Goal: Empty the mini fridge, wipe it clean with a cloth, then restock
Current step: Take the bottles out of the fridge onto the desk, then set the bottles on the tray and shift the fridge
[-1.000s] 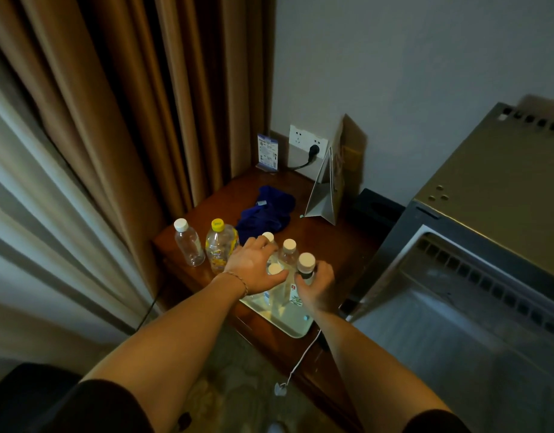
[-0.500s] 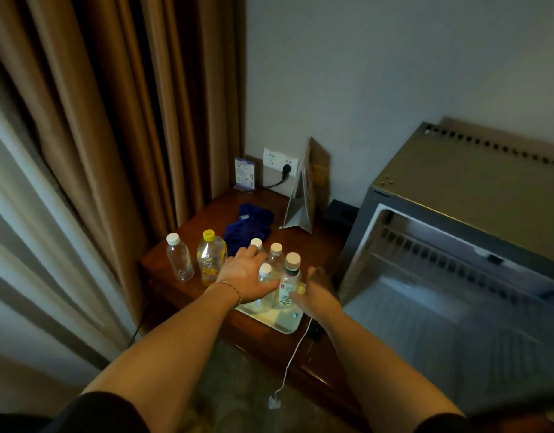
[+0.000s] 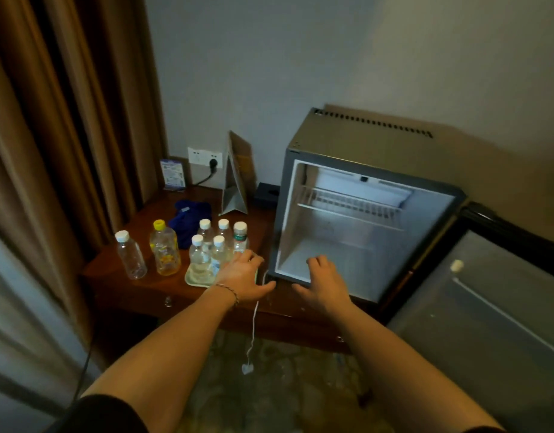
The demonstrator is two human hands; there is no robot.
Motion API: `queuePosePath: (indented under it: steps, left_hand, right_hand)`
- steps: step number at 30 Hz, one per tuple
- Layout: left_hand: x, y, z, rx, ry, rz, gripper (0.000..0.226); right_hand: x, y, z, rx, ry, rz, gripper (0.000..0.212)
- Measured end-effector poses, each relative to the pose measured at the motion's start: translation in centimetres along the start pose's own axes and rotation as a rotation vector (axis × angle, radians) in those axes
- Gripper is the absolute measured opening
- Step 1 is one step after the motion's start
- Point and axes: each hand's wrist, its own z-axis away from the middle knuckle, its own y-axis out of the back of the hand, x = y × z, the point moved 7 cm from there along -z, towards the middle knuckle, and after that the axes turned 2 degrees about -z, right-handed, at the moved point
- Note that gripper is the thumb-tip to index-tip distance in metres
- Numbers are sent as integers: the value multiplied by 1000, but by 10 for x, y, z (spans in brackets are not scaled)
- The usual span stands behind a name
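Listing left to right along the desk [image 3: 138, 285]: clear bottle [image 3: 130, 256] and yellow-capped bottle [image 3: 164, 248] near its left edge; blue cloth [image 3: 188, 218], soft, I'd bunch it anywhere. Five small bottles [image 3: 219, 242] on a tray [image 3: 191, 281] at the front edge, light, slippery (I'd take them by the waist). My left hand [image 3: 243, 276] and right hand [image 3: 324, 282] hover spread, holding nothing. Mini fridge [image 3: 357, 232] stands open, bare; a dangling white cable [image 3: 254, 320] could snag.

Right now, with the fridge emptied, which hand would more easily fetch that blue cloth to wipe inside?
Probably the left hand. It hovers, holding nothing, by the tray of bottles, on the same side as the blue cloth behind them. The right hand sits at the open fridge mouth, farther from the cloth.
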Motion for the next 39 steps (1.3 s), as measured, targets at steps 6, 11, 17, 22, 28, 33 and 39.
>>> queuePosePath:
  steps: [6,11,17,22,28,33,39]
  left_hand:
    - [61,-12,19,-16,-92,6,75]
    - [94,-9,28,6,-74,-14,73]
    - [127,-15,43,-5,-19,-14,73]
    - [149,-26,61,-21,-3,-39,77]
    - [110,-12,88,-10,133,-45,79]
    - [37,15,102,28,301,-46,76]
    - [-47,42,80,55,351,-34,74]
  right_hand:
    - [40,29,57,71,-51,25,61]
    - [70,57,83,130,-28,34,59]
    - [99,77,109,144,-4,17,58]
    - [114,71,126,111,20,12,60]
    - [67,56,111,94,155,-20,61]
    - [2,40,83,57,243,-94,60]
    - [-64,24,27,7,260,-148,63]
